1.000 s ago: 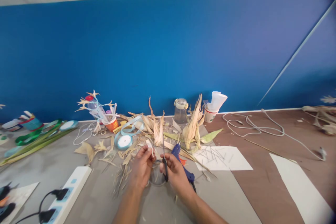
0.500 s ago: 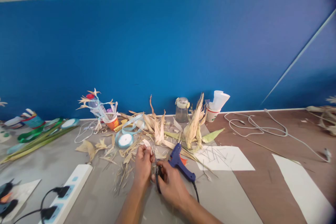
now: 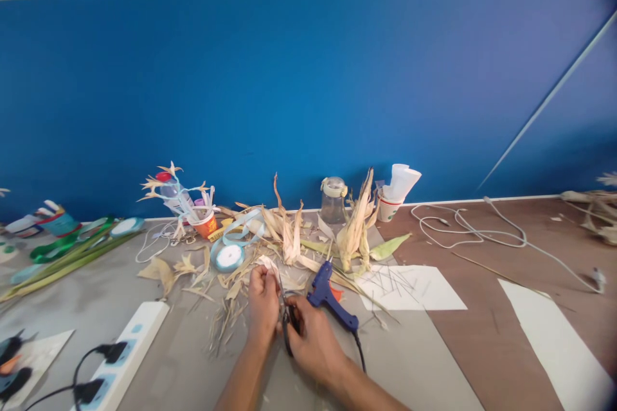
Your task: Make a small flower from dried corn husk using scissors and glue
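My right hand [image 3: 313, 337] is closed around the black handles of a pair of scissors [image 3: 288, 327], whose blades point up and away from me. Close on its left, my left hand [image 3: 263, 305] pinches a pale piece of dried corn husk [image 3: 267, 262] by the blades. Whether the blades touch the husk is too small to tell. A blue glue gun [image 3: 332, 298] lies just right of my right hand. Beyond my hands are dried corn husks [image 3: 292, 241], and thin scraps [image 3: 225, 324] lie left of my left hand.
A ribbon spool [image 3: 229, 257] lies behind my left hand. A power strip [image 3: 130, 353] with black plugs is at front left. Toward the back stand a glass jar [image 3: 333, 202] and a paper cup [image 3: 388, 209]. White paper [image 3: 443, 292] and a white cable [image 3: 518, 241] lie to the right.
My hands stay close together, with the scissors shifted very slightly left. The whole view has moved a little; nothing is plainly let go or picked up.
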Tool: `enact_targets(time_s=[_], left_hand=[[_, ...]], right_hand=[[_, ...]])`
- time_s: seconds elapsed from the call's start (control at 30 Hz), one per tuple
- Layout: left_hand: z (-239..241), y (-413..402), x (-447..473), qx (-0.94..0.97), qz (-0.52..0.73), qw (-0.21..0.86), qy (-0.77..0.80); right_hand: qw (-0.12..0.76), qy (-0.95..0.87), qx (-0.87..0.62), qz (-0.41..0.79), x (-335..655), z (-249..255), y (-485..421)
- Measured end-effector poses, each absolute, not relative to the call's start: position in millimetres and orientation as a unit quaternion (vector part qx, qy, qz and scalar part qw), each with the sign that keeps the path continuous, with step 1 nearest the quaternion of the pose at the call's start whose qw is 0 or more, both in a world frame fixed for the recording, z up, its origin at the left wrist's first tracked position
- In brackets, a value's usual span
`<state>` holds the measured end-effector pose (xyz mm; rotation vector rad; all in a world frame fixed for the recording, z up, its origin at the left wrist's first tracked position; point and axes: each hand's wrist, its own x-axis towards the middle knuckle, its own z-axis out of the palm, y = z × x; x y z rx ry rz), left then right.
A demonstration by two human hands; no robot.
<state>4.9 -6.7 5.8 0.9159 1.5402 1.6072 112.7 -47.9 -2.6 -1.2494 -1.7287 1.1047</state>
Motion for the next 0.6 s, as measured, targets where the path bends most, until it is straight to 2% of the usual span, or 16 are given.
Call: enact_targets(time_s=[0.37, 0.6], left_hand=[[6.7, -7.5, 7.3, 0.391, 0.550, 0.335, 0.658], [7.2, -7.0, 6.5, 0.401, 0.554, 0.318, 0.657]], right_hand=[[0.367, -0.670, -0.491, 0.418, 113.2, -5.8, -46.8], [0.364, -0.663, -0.502, 0.419, 113.2, -6.5, -45.7]])
